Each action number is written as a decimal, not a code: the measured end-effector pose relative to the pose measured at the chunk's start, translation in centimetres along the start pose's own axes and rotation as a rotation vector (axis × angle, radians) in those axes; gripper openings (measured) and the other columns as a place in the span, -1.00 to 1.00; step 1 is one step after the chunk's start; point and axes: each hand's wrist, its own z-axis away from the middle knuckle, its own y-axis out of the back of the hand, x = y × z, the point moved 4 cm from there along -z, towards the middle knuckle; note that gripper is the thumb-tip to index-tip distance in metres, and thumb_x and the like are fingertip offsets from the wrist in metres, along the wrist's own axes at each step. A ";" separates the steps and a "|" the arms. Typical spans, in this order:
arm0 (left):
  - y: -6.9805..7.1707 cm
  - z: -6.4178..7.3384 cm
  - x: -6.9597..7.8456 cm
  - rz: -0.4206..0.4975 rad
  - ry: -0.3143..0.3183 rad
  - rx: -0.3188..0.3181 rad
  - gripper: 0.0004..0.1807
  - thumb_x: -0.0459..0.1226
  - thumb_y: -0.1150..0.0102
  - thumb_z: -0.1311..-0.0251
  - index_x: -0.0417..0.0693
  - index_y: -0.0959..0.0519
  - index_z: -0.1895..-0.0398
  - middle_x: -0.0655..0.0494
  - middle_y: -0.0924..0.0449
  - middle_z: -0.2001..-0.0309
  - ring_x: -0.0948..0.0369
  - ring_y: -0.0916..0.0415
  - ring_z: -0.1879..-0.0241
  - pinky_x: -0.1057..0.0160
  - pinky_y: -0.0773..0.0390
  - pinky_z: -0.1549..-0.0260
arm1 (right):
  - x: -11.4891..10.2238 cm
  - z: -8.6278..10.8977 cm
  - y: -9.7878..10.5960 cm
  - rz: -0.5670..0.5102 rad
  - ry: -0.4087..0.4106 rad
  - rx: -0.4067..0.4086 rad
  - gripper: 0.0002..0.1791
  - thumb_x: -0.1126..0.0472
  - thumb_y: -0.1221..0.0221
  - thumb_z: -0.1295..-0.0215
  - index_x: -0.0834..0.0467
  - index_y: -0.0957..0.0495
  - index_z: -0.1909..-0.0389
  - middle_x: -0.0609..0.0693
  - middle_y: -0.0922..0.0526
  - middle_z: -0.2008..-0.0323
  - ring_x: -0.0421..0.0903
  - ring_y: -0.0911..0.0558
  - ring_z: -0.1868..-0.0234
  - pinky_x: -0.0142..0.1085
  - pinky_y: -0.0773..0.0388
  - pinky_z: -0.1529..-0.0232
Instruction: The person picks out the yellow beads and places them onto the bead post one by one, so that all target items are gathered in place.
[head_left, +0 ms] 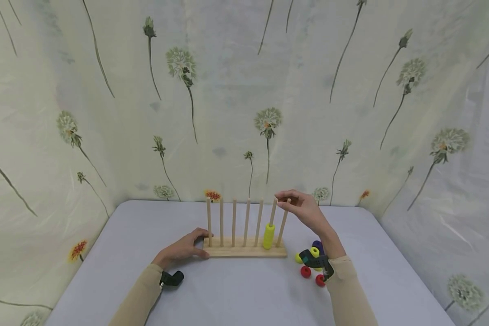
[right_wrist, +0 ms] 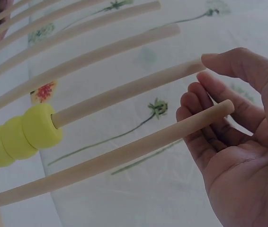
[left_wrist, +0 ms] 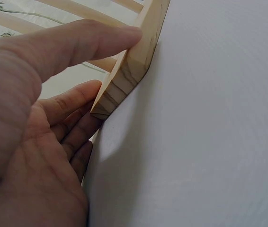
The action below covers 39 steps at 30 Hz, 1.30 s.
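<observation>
A wooden stand (head_left: pixel 244 253) with several upright pegs is on the table. Its left end sits between the thumb and fingers of my left hand (head_left: pixel 185 246); the left wrist view shows the thumb on the front edge and fingertips at the end face. Yellow beads (head_left: pixel 269 236) are stacked low on the second peg from the right (right_wrist: pixel 129 92). My right hand (head_left: pixel 305 210) is up at that peg's top, thumb and index fingertip right by the tip, fingers loosely bent, no bead between them. The rightmost peg (right_wrist: pixel 110 158) passes in front of its palm.
Right of the stand, partly under the right forearm, lie loose beads: a red bead (head_left: pixel 305 271), a yellow bead (head_left: pixel 314 251), a dark blue bead (head_left: pixel 318 246) and others. A flower-patterned curtain (head_left: pixel 228 113) hangs behind the white-covered table (head_left: pixel 228 299).
</observation>
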 end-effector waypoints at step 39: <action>0.0 0.0 0.0 -0.007 -0.005 0.004 -0.26 -0.15 -0.49 0.08 -0.03 -0.38 -0.22 -0.02 -0.30 -0.31 -0.02 -0.10 -0.41 -0.12 -0.05 -0.36 | -0.4 3.1 2.9 0.062 -0.033 0.064 -0.59 0.13 -0.21 -0.32 0.18 -0.50 -0.14 0.14 -0.57 -0.08 -0.34 -0.59 0.02 -0.54 -0.50 0.01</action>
